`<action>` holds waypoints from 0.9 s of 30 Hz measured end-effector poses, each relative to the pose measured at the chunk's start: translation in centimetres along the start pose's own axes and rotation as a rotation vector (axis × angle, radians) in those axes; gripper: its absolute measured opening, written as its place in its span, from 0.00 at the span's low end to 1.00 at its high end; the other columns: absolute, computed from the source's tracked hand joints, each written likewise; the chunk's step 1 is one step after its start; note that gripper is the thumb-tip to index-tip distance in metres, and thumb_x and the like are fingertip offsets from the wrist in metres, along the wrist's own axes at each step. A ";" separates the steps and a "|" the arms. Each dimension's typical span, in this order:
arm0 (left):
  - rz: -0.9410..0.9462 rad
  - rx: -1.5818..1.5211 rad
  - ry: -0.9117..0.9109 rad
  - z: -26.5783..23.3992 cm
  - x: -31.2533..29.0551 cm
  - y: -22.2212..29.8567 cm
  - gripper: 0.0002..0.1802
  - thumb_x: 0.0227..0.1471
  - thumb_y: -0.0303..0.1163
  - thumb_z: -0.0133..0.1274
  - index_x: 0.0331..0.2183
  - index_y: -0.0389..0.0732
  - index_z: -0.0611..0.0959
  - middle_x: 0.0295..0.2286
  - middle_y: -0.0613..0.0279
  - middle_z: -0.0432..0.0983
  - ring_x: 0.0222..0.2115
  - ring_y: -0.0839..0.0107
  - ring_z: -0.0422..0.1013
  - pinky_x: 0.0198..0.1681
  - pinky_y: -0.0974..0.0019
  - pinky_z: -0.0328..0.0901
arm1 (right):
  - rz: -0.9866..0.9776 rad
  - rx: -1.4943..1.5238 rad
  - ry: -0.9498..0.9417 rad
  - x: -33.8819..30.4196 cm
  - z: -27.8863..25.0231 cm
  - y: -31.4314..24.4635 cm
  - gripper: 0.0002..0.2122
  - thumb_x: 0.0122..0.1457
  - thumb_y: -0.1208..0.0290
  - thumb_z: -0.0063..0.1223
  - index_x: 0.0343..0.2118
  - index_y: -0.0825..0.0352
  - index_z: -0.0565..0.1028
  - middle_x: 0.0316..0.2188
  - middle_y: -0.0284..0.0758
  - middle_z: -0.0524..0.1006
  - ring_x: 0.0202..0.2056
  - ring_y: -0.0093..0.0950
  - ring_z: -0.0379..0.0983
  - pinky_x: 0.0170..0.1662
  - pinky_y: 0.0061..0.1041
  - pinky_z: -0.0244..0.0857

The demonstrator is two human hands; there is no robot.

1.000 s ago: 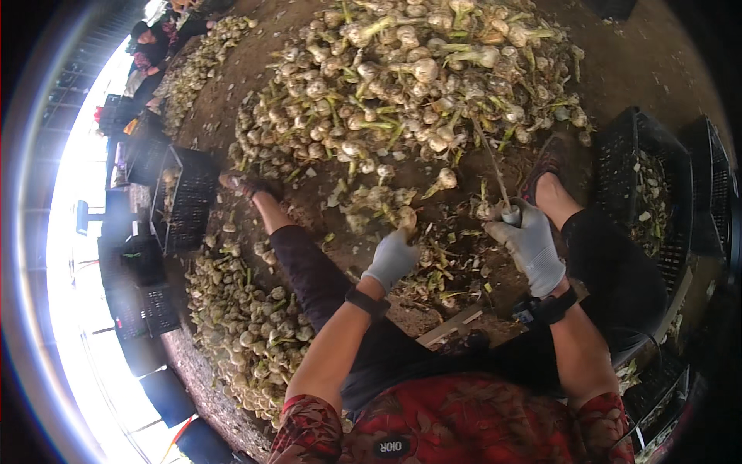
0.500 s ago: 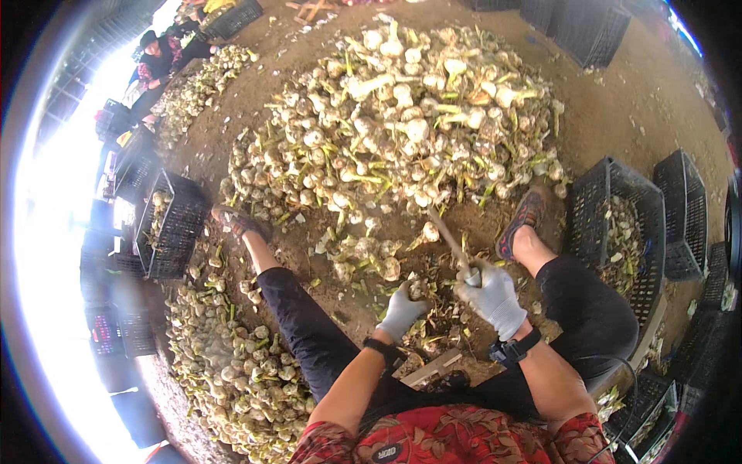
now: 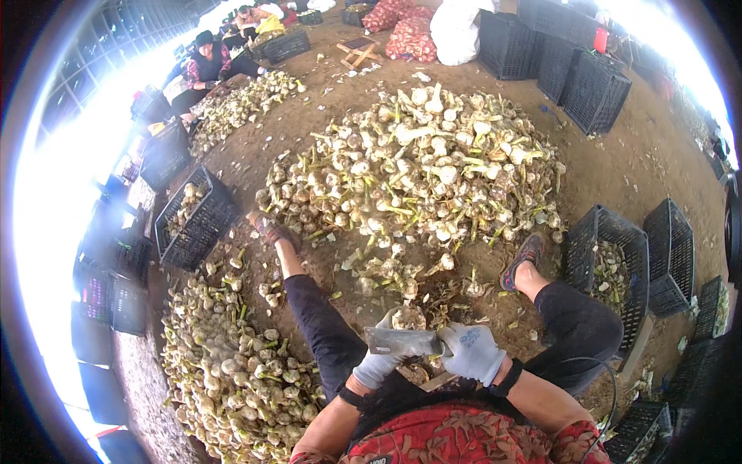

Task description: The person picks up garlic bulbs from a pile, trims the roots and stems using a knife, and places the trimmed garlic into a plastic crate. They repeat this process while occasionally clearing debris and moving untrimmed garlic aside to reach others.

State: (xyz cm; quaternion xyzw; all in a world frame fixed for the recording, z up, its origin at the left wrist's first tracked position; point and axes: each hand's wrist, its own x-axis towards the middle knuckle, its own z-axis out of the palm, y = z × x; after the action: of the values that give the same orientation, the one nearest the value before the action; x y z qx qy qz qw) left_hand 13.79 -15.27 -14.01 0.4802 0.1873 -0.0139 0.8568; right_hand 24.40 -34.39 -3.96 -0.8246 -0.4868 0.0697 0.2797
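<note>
Both my hands wear light grey-white gloves. My right hand (image 3: 471, 352) is closed round the handle of a broad-bladed knife (image 3: 406, 342), its blade pointing left, level across the front of me. My left hand (image 3: 376, 365) is partly covered by that blade; its fingers curl around a garlic bulb (image 3: 408, 317) just beyond the blade. Whether the edge touches the bulb cannot be seen. Ahead lies a large heap of garlic with stems (image 3: 433, 170), between and beyond my feet. Another garlic heap (image 3: 232, 371), mostly trimmed bulbs, spreads at my left.
A black crate (image 3: 197, 220) with some garlic stands front left. At my right, another crate (image 3: 638, 255) holds trimmings. Stacked crates (image 3: 595, 97), red mesh sacks (image 3: 412, 40) and a white sack (image 3: 456, 35) stand at the back. A co-worker (image 3: 205, 66) sits far left beside a smaller heap.
The knife has swung from pointing forward to lying sideways across my left hand. Both hands have come closer together. The view has tilted up, showing more of the background.
</note>
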 end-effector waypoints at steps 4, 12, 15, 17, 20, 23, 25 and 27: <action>0.303 0.434 -0.030 0.9 -1.8 1.7 0.40 0.44 0.25 0.65 0.54 0.36 0.60 0.41 0.53 0.76 0.40 0.69 0.75 0.44 0.65 0.72 | 0.027 -0.008 -0.186 -0.2 1.4 0.1 0.10 0.46 0.65 0.54 0.31 0.62 0.75 0.27 0.39 0.76 0.28 0.41 0.76 0.30 0.38 0.70; 0.373 0.286 0.082 3.4 -4.3 2.6 0.32 0.43 0.26 0.65 0.49 0.35 0.69 0.39 0.60 0.78 0.37 0.73 0.75 0.41 0.69 0.71 | -0.007 -0.023 -0.158 0.4 1.5 -0.2 0.09 0.46 0.65 0.54 0.29 0.62 0.76 0.26 0.39 0.76 0.29 0.40 0.76 0.32 0.38 0.70; 0.254 0.252 0.134 1.8 -4.7 1.9 0.31 0.41 0.29 0.66 0.47 0.35 0.71 0.37 0.61 0.78 0.35 0.74 0.74 0.41 0.67 0.70 | 0.113 -0.111 -0.233 0.7 2.6 1.4 0.11 0.47 0.63 0.53 0.31 0.62 0.77 0.27 0.40 0.78 0.32 0.39 0.77 0.33 0.38 0.71; 0.198 0.242 0.159 2.3 -6.1 3.1 0.30 0.40 0.31 0.66 0.46 0.36 0.73 0.35 0.61 0.78 0.35 0.74 0.74 0.41 0.67 0.70 | 0.390 -0.252 -0.397 0.8 3.0 7.0 0.12 0.49 0.62 0.52 0.33 0.63 0.78 0.29 0.43 0.79 0.34 0.39 0.78 0.35 0.37 0.71; 0.367 0.318 0.035 7.0 -10.7 9.5 0.33 0.37 0.30 0.67 0.46 0.36 0.70 0.38 0.61 0.76 0.38 0.73 0.74 0.43 0.68 0.69 | 0.697 -0.269 -0.305 -0.8 -0.5 10.3 0.14 0.53 0.62 0.49 0.35 0.66 0.78 0.32 0.47 0.79 0.37 0.41 0.77 0.40 0.39 0.69; 0.274 0.259 0.122 4.7 -9.0 9.0 0.40 0.35 0.28 0.72 0.49 0.36 0.68 0.40 0.62 0.74 0.41 0.74 0.72 0.45 0.70 0.68 | 0.636 -0.137 -0.120 0.8 -1.5 7.4 0.14 0.51 0.64 0.51 0.36 0.66 0.78 0.31 0.47 0.79 0.34 0.43 0.77 0.38 0.38 0.69; 0.304 0.215 0.090 3.8 -9.1 9.1 0.42 0.34 0.28 0.73 0.50 0.37 0.67 0.40 0.63 0.74 0.41 0.75 0.71 0.45 0.69 0.68 | 0.587 0.024 -0.152 1.9 -1.7 4.4 0.13 0.50 0.65 0.50 0.36 0.66 0.78 0.29 0.46 0.79 0.33 0.42 0.76 0.36 0.37 0.69; 0.245 0.230 -0.014 3.8 -9.7 8.6 0.40 0.36 0.27 0.72 0.50 0.35 0.68 0.41 0.61 0.74 0.42 0.76 0.71 0.46 0.71 0.67 | 0.423 0.248 -0.127 1.1 -0.9 2.2 0.14 0.49 0.66 0.51 0.37 0.66 0.78 0.23 0.45 0.77 0.27 0.42 0.75 0.32 0.35 0.69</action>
State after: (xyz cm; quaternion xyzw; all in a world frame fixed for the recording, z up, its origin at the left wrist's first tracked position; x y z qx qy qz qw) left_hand 7.74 -15.27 -1.96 0.5943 0.1187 0.0662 0.7927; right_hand 26.99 -34.57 -4.21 -0.8614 -0.3078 0.2373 0.3270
